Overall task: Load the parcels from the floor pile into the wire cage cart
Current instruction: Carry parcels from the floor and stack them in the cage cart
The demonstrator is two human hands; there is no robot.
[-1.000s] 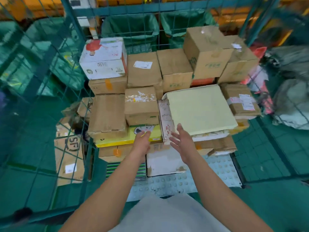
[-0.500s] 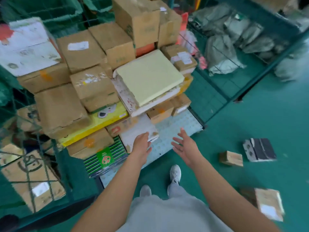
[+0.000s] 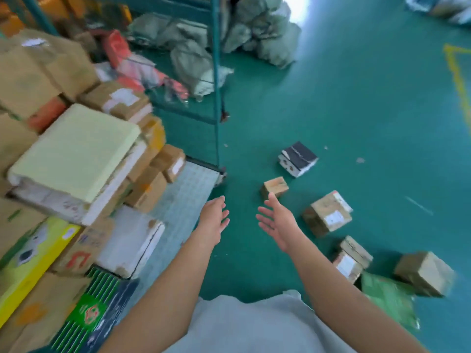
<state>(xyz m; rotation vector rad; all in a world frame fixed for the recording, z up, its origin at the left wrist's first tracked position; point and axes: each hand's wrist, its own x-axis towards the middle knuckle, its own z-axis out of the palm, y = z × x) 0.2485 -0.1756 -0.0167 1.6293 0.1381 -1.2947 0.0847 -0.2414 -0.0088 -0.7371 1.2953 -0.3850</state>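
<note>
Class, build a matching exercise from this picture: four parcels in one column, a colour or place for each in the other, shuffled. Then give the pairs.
Things:
1. flat parcel topping the cart stack
2. box farthest out on the floor
3. soft bag
4. small carton

Descriptions:
A. green, near right edge
B. pale yellow
C. brown, just beyond the right hand
D. black and white

Pairs: 1-B, 2-D, 3-A, 4-C

Green floor [image 3: 369, 110] bearing scattered parcels at right: a black-topped box [image 3: 298, 158], a small brown carton [image 3: 274, 187], three labelled cartons, a green bag [image 3: 390, 299]; grey sacks [image 3: 260, 31] at top.
</note>
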